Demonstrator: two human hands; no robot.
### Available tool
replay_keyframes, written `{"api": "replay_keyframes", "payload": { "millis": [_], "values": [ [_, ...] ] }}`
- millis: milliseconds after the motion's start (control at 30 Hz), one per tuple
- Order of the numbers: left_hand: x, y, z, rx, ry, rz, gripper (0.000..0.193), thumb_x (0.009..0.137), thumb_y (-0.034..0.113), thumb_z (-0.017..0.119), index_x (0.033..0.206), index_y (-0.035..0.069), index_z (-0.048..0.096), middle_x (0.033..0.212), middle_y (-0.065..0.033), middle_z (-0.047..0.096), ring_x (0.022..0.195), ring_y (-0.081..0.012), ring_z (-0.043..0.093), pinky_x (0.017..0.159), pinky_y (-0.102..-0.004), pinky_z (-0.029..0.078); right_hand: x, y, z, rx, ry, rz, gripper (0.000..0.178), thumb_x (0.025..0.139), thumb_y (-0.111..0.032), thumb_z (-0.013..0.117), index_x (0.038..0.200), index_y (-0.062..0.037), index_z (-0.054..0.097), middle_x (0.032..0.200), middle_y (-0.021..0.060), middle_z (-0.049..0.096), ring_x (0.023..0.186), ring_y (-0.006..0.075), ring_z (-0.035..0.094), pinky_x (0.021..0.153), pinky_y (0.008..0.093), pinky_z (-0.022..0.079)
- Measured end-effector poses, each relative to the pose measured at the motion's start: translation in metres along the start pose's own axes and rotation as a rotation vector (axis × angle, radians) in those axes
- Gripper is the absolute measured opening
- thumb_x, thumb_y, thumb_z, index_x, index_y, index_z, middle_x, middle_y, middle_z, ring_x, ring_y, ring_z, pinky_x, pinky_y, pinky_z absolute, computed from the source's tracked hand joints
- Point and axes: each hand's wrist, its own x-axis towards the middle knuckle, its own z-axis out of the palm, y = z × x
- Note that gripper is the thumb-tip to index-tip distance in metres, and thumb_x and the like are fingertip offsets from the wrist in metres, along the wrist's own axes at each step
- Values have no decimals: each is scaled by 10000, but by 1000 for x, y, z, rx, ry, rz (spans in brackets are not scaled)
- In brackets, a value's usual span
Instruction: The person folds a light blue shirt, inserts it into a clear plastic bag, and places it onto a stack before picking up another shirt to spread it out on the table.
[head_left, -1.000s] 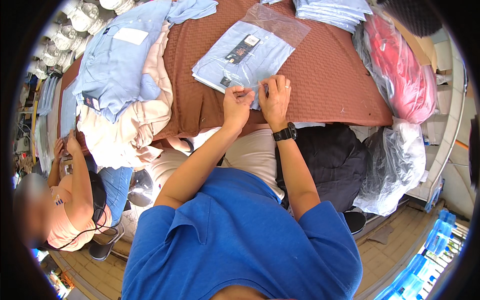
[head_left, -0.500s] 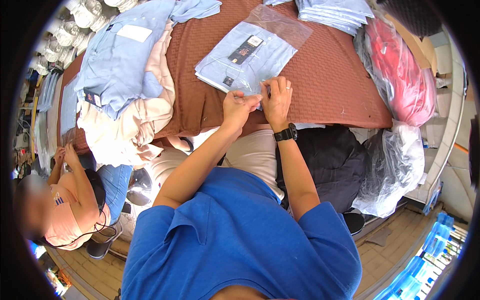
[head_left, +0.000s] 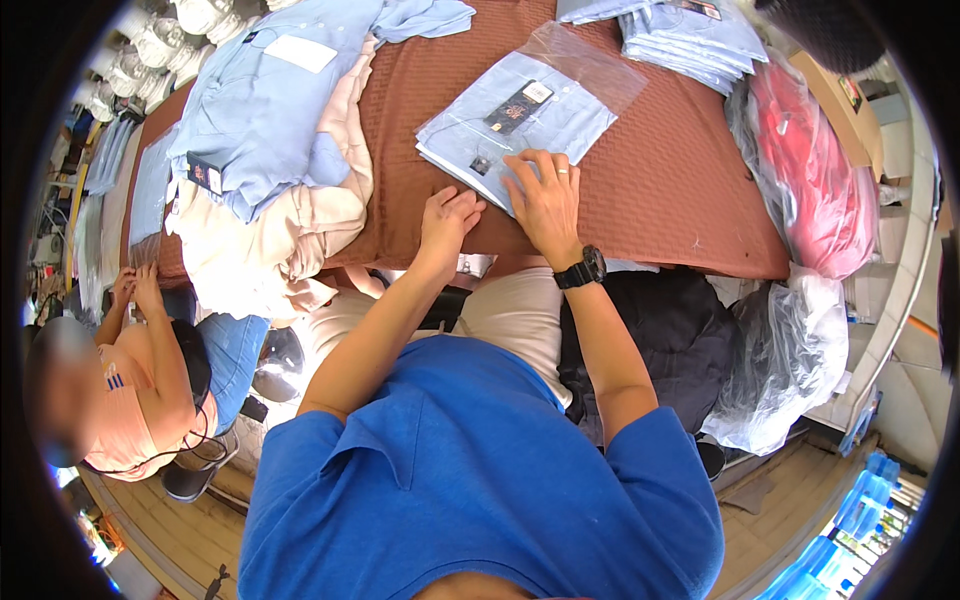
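Note:
A folded light-blue shirt in a clear plastic bag (head_left: 560,105) lies tilted on the brown-covered table. On its front are a dark hang tag with a white label and a small dark square patch. My right hand (head_left: 545,205), with a ring and a black wristwatch, rests open on the bag's near edge, fingers spread and pressing lightly on the plastic. Just off the near left corner of the bag is my left hand (head_left: 450,228), its fingers loosely bent over the table edge with nothing seen in them.
Unfolded blue shirts (head_left: 265,110) lie over beige cloth (head_left: 290,240) at the left. A stack of folded blue shirts (head_left: 690,45) stands far right, beside bagged red clothing (head_left: 800,150) and a cardboard box (head_left: 840,105). A black bundle (head_left: 650,340) sits below the table. A seated person (head_left: 150,390) works at the left.
My hands have parted from their pinch at the bag's near edge. The left has drawn back to the left, and the right has spread flat on the bag. The view has shifted slightly.

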Motion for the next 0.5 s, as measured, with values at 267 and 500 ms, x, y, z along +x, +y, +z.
{"api": "replay_keyframes", "payload": {
  "millis": [267,500],
  "values": [
    [38,10,25,-117,-78,-126,268,1015,172,550,1222,2,539,1248,-131,592,1126,-239,579,998,-425,464,21,-9,7,-10,-57,45,180,857,-132,693,1032,-90,703,925,74,552,880,265,553,765,393,448],
    [34,12,51,-225,-65,35,413,1065,146,392,1463,111,289,1458,-145,415,1321,-285,480,1046,-487,479,31,-10,6,51,-58,89,265,865,-101,699,1128,-74,710,887,107,545,836,303,578,709,413,503]
  ]
}}
